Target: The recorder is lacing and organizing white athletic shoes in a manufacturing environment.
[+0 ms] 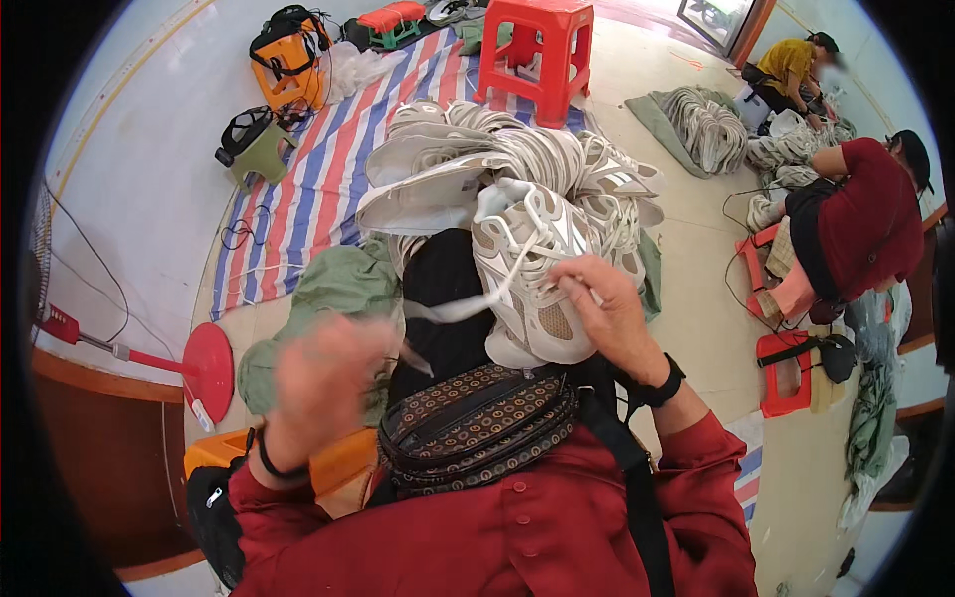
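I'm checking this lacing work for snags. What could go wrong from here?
The left hand is blurred in motion with the lace stretched from the shoe; a hard pull might tug the shoe from the right hand. The shoe pile behind sits heaped and could slide.
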`<state>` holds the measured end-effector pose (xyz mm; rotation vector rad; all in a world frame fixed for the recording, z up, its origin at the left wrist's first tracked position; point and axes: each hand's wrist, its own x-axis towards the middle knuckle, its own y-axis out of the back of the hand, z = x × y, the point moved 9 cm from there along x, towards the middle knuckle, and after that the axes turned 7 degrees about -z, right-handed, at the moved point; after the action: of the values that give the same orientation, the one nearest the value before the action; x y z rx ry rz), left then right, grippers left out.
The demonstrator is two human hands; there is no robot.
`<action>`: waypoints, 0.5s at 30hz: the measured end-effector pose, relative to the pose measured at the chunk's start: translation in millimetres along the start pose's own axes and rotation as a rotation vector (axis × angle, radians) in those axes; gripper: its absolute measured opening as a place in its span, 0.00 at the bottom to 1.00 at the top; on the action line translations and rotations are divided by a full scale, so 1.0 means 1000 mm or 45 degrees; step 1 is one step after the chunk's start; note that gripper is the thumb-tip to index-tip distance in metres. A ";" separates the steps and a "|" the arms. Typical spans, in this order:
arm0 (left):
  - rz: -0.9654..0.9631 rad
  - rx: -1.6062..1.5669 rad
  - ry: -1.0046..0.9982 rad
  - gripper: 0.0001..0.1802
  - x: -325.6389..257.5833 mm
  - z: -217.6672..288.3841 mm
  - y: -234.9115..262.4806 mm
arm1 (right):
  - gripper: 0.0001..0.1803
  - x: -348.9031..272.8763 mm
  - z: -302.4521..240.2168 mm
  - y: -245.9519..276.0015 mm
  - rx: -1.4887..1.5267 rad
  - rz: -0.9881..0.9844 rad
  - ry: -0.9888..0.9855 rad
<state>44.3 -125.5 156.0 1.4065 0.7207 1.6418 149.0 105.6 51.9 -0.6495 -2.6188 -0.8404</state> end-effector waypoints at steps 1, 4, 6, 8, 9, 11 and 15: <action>0.146 0.048 0.336 0.15 -0.002 -0.042 0.011 | 0.07 0.003 0.006 0.005 -0.011 0.033 -0.047; 0.412 0.572 0.507 0.20 -0.002 -0.094 0.032 | 0.07 0.012 0.011 0.016 -0.098 0.054 -0.045; 0.349 0.562 0.476 0.21 -0.010 -0.096 0.015 | 0.09 0.020 0.008 0.019 -0.244 0.055 0.020; 0.110 0.162 0.516 0.23 -0.020 -0.095 -0.023 | 0.10 0.030 0.002 0.015 -0.374 0.007 0.123; -0.059 -0.235 0.575 0.23 -0.024 -0.094 -0.053 | 0.12 0.035 -0.004 0.012 -0.504 -0.022 0.215; -0.268 -0.362 0.247 0.22 -0.014 -0.061 -0.090 | 0.13 0.046 -0.006 0.001 -0.638 -0.150 0.246; -0.212 -0.408 0.089 0.18 0.020 -0.044 -0.117 | 0.09 0.062 -0.004 -0.017 -0.872 -0.427 0.284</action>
<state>27.1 -47.6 58.1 1.0393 0.5676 1.5990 89.0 111.0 73.3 -0.2349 -2.2376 -1.8298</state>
